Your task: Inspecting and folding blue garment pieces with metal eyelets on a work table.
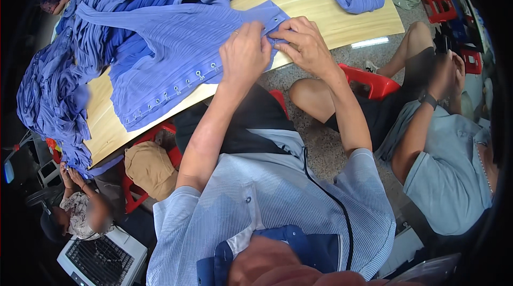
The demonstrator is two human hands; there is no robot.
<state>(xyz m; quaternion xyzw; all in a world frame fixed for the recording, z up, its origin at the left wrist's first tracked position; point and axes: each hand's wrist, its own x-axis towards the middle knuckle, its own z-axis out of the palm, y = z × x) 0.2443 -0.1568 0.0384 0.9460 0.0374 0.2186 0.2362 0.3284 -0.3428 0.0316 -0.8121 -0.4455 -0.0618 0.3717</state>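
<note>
Counting one left hand point(246, 53), one right hand point(304, 43), one blue garment point(184, 35) between, one row of metal rings point(199, 75). Closed in a two-handed pinch on the garment's edge; spread leftward from the grip across one table point(374, 26).

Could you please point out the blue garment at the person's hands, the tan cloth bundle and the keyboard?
Blue garment point(179, 51): head view, on its ribbed middle.
Tan cloth bundle point(150, 170): head view, on its folded top.
Keyboard point(101, 259): head view, on its dark keys.
</note>
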